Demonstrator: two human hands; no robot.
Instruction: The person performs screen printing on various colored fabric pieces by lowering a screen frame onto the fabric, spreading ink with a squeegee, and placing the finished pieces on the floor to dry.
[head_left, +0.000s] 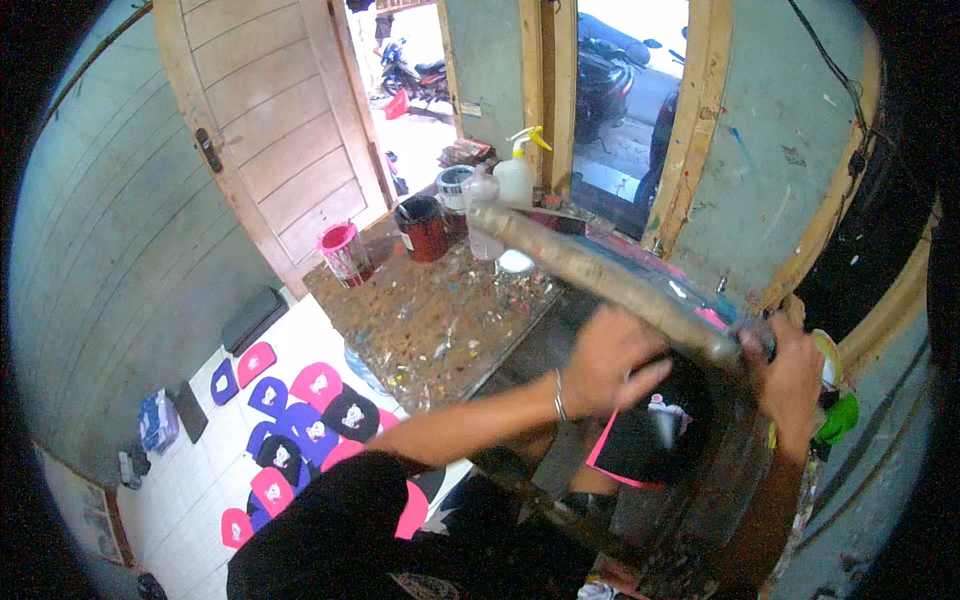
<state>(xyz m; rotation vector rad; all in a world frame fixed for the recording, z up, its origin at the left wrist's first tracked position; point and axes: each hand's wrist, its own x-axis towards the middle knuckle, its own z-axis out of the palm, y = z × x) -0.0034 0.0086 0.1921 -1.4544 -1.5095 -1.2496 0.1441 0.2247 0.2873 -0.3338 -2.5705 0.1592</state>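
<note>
**Steadying the black piece under the press lever**

Head view: the left hand (610,360) lies with fingers spread flat on the black piece with pink edging (640,440), in the press. The right hand (790,375) is clenched around the long lever handle (600,275) (blurred). Best to keep the fingers away from the plate.

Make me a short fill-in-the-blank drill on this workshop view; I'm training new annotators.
1. The right hand grips one end of a long wooden ____.
2. The left hand rests on black fabric edged in ____.
3. On the paint-spattered table, the spray bottle has a ____ trigger.

Missing words: handle; pink; yellow
</note>
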